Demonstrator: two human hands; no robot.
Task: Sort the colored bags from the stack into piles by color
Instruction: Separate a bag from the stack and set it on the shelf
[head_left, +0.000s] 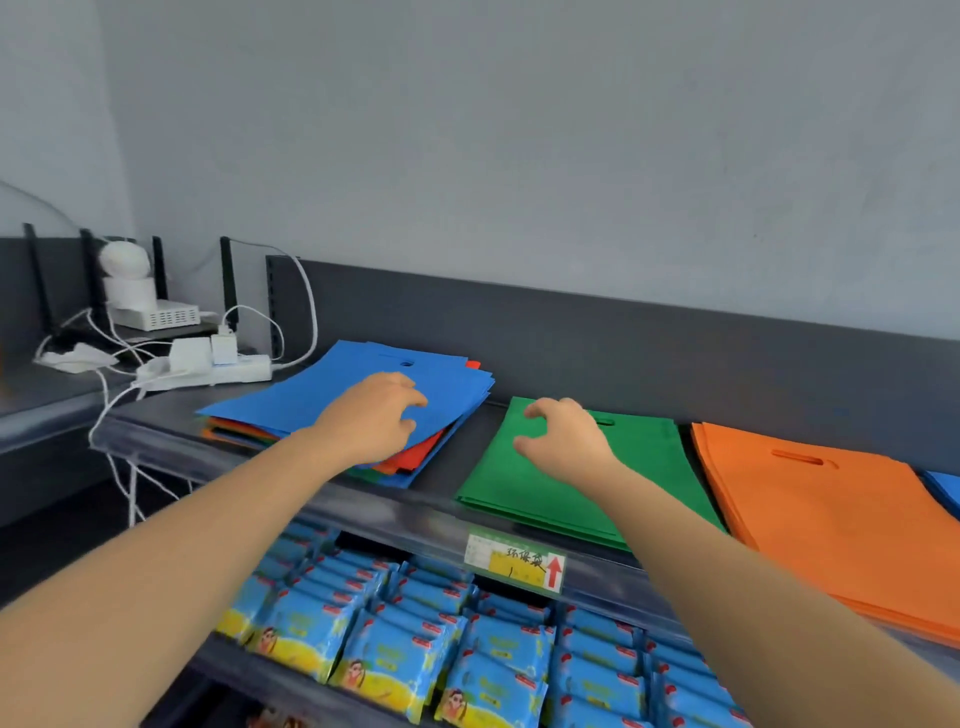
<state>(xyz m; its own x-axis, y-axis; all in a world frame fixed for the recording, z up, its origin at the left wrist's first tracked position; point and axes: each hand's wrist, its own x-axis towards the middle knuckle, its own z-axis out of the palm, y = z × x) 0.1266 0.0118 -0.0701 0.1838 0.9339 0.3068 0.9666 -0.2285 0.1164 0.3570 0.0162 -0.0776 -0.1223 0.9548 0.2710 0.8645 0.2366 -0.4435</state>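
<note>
A mixed stack of flat bags (291, 405) lies on the left of the grey shelf (467, 415), blue on top, with red, orange and green edges showing below. My left hand (374, 421) rests over the stack's right part, fingers loosely curled on the top blue bag. To its right lies a green pile (530, 493). My right hand (566, 441) hovers over the green pile's far end with fingers curled, holding nothing. An orange pile (810, 514) lies further right, and a blue pile's corner (945, 488) shows at the right edge.
A white power strip with plugs and cables (208, 366) sits left of the stack, with a router and white camera (124, 291) behind. A price label (514, 564) hangs on the shelf's front rail. Blue snack packets (467, 654) fill the lower shelf.
</note>
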